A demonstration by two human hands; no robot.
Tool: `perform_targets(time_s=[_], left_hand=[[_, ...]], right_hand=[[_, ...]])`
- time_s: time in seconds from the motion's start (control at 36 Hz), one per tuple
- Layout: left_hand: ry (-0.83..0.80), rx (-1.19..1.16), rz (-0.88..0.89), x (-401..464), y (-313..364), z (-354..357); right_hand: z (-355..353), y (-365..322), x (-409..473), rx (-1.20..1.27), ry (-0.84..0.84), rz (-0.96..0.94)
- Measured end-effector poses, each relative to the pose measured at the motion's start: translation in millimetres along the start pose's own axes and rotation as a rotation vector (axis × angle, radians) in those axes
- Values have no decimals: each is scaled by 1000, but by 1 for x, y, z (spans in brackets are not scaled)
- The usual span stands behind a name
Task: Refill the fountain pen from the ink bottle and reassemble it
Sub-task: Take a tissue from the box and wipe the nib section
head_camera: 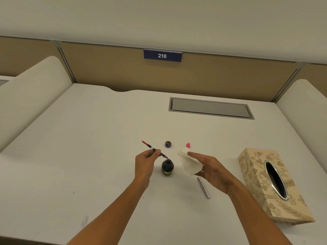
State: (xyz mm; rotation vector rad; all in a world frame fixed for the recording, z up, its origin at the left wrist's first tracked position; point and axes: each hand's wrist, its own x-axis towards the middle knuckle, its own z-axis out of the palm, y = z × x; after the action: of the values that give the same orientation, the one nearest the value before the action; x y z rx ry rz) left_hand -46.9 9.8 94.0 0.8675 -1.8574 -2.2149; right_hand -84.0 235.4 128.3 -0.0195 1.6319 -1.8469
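We hold the pen section (154, 149) in our left hand (144, 162), the fingers (155, 152) pinched narrow around its middle. It slants down to the right, so the nib end sits just over the open mouth of the ink bottle (167, 167), while the red converter end points up and away to the left of the fingers. Whether the nib touches the glass or the ink, we cannot tell. The bottle stands upright on the white bench (88, 147), just to the right of the left fingers and between our two hands.

Our right hand (211, 169) is held palm-inward beside the bottle, its fingers (192, 154) fairly straight and closed lightly on a folded white tissue (189, 164) that hangs against the palm.

Beyond the fingers of both hands, the bottle cap (168, 144) lies on the bench, and a small pink piece (188, 145) sits just past the right fingertips. Below the right hand, a slim silver pen barrel (203, 187) lies flat on the bench. Further right of that hand stands a patterned tissue box (272, 184), well apart from the bottle.
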Motion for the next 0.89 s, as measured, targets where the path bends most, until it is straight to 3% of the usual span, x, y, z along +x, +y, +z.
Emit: perform_targets(time_s=[0.14,0.42,0.89], left_hand=[[-1,-5,4,-3,3,1],[-34,-67,-21,-13,10,8],[-90,-44,-41,-34,10,25]], right_hand=[[2,1,6,85,141,40],[1,15,12,-219,221,-5],[29,25,18,-32,368,-62]])
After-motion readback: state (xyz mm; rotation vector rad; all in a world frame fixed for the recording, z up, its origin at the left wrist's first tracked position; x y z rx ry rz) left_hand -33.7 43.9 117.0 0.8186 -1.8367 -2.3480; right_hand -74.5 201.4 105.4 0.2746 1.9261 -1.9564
